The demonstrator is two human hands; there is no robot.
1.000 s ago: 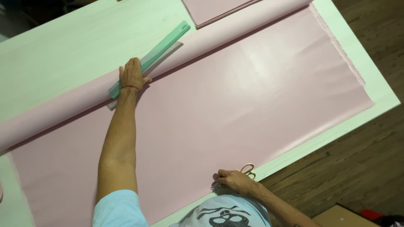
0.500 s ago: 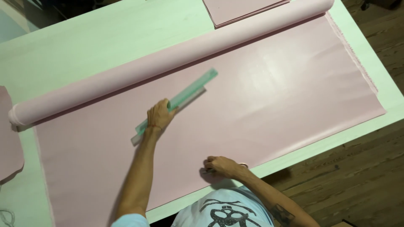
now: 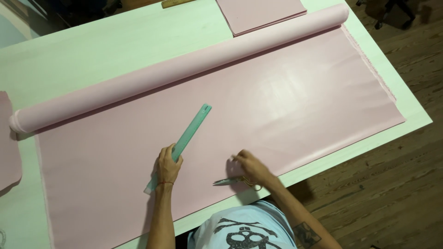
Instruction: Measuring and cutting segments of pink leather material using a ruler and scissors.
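1. Left hand [image 3: 168, 167]: grip is flat, palm and fingers pressing down on the near half of the green ruler [image 3: 184, 138], not wrapped around it. Ruler lies diagonally on the unrolled pink fabric sheet [image 3: 286, 101], its far end pointing away from the grip toward the fabric roll [image 3: 180, 69]
2. Right hand [image 3: 251, 167]: sits just beside the left grip, near the sheet's front edge. Fingers are bent over the handles of the scissors [image 3: 233, 181]; blades lie on the sheet pointing toward the left grip. Motion blur, so I cannot tell whether the grip on the handles is closed or only resting
3. Doing this step well, my read: spread the left fingers along the ruler so it can't pivot, keep the pressure straight down, smooth the sheet flat under it before committing, and keep fingertips off the ruler edge on the scissors' side
4. Further out: a stack of cut pink pieces [image 3: 260, 14] lies beyond the roll on the pale green tabletop [image 3: 92, 50], another pink piece [image 3: 8, 138] sits at the far left edge
5. Versus the earlier frames: the ruler was up against the roll with the left arm stretched out; it has since come down across the sheet toward the body. The right hand has shifted slightly along the front edge, and the scissors' blades now show on the sheet
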